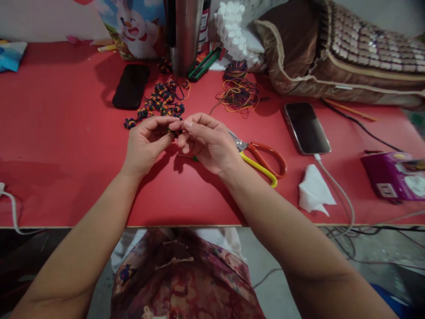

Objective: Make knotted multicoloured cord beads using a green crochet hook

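1. My left hand (144, 146): thumb and fingers clamped on small knotted yarn piece (174, 132), above red table (66, 133).
2. My right hand (212, 141): thumb and forefinger together beside it; can't tell what's between.
3. Knotted yarn clusters (162, 107) just beyond.
4. Scissors (241, 144) partly hidden by right hand.

The cordwork (164, 107) is flecked navy, green and orange, the tabletop (66, 133) red.

Out right, a cabled phone (308, 128) lay near a white tissue (314, 190), and at the back, up stood a steel flask (187, 35)!
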`<state>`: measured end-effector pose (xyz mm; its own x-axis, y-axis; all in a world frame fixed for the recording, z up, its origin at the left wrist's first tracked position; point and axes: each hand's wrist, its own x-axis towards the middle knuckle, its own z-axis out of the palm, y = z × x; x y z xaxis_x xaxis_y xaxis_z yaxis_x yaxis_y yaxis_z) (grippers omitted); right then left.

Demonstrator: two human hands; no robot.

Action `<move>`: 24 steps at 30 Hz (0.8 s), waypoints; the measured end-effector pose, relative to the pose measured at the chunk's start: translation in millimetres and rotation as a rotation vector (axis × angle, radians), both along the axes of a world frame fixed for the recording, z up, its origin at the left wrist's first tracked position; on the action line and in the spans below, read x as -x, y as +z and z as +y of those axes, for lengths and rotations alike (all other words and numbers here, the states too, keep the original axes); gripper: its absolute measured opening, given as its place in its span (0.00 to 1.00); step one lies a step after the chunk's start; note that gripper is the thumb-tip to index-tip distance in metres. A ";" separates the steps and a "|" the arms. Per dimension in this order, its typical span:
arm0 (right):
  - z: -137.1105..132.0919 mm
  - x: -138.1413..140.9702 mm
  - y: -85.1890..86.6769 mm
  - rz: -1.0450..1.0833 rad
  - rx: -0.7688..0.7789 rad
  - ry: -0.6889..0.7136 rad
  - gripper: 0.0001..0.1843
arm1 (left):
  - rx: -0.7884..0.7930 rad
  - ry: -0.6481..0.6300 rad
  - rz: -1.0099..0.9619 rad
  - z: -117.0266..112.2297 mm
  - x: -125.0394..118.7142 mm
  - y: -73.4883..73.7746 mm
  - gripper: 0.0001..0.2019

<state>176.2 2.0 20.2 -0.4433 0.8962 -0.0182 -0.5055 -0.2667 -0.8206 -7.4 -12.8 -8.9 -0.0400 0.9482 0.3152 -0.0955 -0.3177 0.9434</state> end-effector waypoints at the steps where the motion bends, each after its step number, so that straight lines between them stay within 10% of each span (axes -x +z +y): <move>1: 0.8 -0.1 -0.9 0.023 0.022 0.020 0.19 | 0.013 -0.016 -0.011 -0.6 -0.7 0.4 0.12; 24: 3.3 -2.5 -1.5 -0.028 0.086 -0.025 0.10 | 0.189 -0.112 -0.006 -7.5 0.4 9.6 0.12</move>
<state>178.7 5.3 18.7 -0.4194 0.9013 -0.1082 -0.4896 -0.3250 -0.8091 -7.8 -20.3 0.7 0.0679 0.9890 0.1311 -0.1262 -0.1218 0.9845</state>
